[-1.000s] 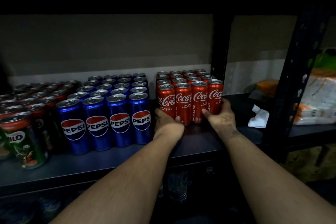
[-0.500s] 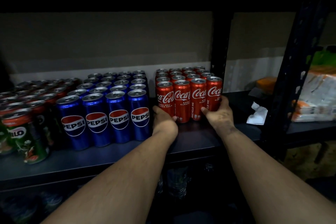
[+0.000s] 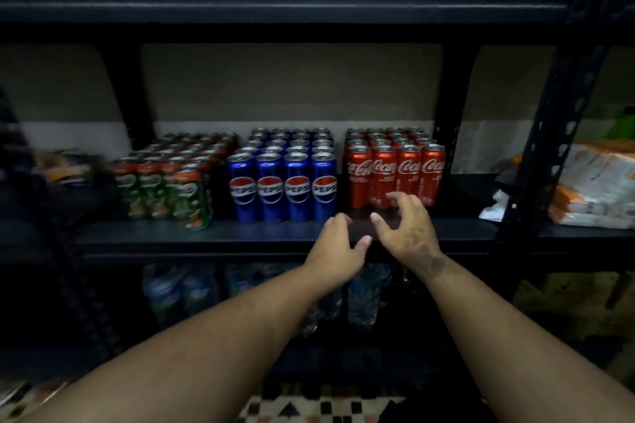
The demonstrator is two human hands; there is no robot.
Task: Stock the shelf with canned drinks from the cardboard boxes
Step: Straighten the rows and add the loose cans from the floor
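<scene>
A block of red Coca-Cola cans (image 3: 395,168) stands on the dark shelf (image 3: 275,233), right of a block of blue Pepsi cans (image 3: 285,182) and a block of green Milo cans (image 3: 165,182). My left hand (image 3: 338,244) hovers over the shelf's front edge, fingers relaxed, holding nothing. My right hand (image 3: 405,227) is just in front of the Coca-Cola cans with fingers spread and loosely bent, apart from the cans. No cardboard box is in view.
Black uprights (image 3: 446,113) frame the bay. A white crumpled paper (image 3: 494,206) and wrapped packs (image 3: 598,189) lie on the neighbouring shelf at right. Wrapped bottles (image 3: 192,288) sit on the shelf below. A patterned floor (image 3: 319,405) shows at the bottom.
Both hands have let go of the Coca-Cola block and drawn back toward the shelf's front edge. The view has pulled back, so more of the rack shows.
</scene>
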